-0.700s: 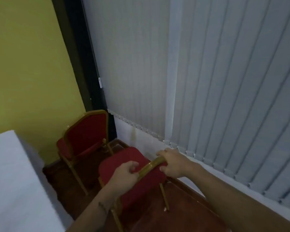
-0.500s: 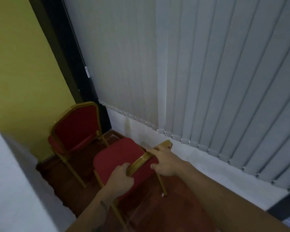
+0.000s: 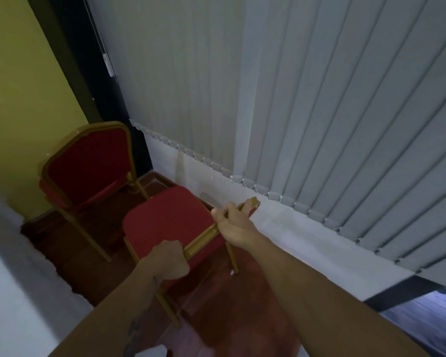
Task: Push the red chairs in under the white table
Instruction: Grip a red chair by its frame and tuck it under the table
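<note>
A red chair with a gold frame (image 3: 165,222) stands below me, its seat facing away towards the left. My left hand (image 3: 169,261) grips the near end of its gold top rail. Further along the same rail, my right hand (image 3: 233,225) is closed on it. A second red chair (image 3: 88,166) stands in the corner beyond, facing me. The white table (image 3: 8,292) fills the lower left edge, its cloth hanging down beside the chairs.
Grey vertical blinds (image 3: 307,112) cover the wall on the right above a white ledge (image 3: 294,235). A yellow wall (image 3: 18,86) closes the left side. The floor is dark red-brown wood (image 3: 229,318).
The view has swung slightly right and down. The held chair has shifted a little towards the table, and both hands keep their grip on its top rail.
</note>
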The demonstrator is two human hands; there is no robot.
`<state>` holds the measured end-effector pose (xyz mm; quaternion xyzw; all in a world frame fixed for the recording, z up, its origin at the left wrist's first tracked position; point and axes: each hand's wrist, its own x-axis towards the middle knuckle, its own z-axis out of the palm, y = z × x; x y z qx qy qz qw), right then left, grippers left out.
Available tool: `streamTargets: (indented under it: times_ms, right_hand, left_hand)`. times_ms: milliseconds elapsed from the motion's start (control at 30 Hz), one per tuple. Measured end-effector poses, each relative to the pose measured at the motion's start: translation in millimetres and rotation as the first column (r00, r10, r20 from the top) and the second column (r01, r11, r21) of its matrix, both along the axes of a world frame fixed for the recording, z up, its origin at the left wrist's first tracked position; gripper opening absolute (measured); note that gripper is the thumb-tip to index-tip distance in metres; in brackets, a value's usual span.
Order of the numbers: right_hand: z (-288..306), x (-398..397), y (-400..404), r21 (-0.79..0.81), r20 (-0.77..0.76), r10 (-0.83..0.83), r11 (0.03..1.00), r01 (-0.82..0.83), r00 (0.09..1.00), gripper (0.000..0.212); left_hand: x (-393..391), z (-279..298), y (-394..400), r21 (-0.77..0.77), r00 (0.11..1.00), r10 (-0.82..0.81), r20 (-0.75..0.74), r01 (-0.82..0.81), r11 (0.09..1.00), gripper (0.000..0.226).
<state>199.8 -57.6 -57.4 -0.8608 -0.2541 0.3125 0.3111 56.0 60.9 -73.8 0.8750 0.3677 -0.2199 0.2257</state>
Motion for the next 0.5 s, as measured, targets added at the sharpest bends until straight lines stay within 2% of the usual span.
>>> streamTargets:
  times_ms: [67, 100, 167, 233, 267, 333, 500]
  right_hand:
    - [-7, -7, 8, 0.007, 0.039, -0.082, 0.997, 0.082, 0.996, 0.04]
    - [-9, -10, 12, 0.02, 0.027, -0.139, 0.99, 0.139, 0.99, 0.055]
    - [-8, -15, 15, 0.06, -0.116, -0.329, 0.939, 0.338, 0.937, 0.094]
    - [-5, -16, 14, 0.11, -0.286, -0.455, 0.859, 0.501, 0.843, 0.12]
    - [-4, -15, 15, 0.119, -0.33, -0.466, 0.842, 0.526, 0.821, 0.123]
    - [-6, -10, 18, 0.118, -0.345, -0.436, 0.858, 0.5, 0.831, 0.122]
    - [-5, -1, 11, 0.133, -0.263, -0.414, 0.879, 0.457, 0.872, 0.114]
  left_hand:
    - [3, -1, 3, 0.006, 0.999, -0.04, -0.032, 0.04, 0.999, 0.03]
    - [3, -1, 4, 0.003, 0.998, -0.056, -0.039, 0.056, 0.998, 0.029]
    - [0, -1, 2, -0.005, 0.997, -0.066, -0.051, 0.066, 0.998, 0.028]
    - [-3, -3, -1, -0.002, 0.997, -0.059, -0.055, 0.059, 0.998, 0.038]
    - [-4, -4, -2, -0.002, 0.997, -0.052, -0.063, 0.052, 0.999, 0.043]
    - [-6, -4, -3, 0.0, 0.996, -0.035, -0.085, 0.035, 0.999, 0.046]
    - [3, 1, -15, 0.058, 0.992, 0.011, -0.124, -0.004, 0.998, 0.045]
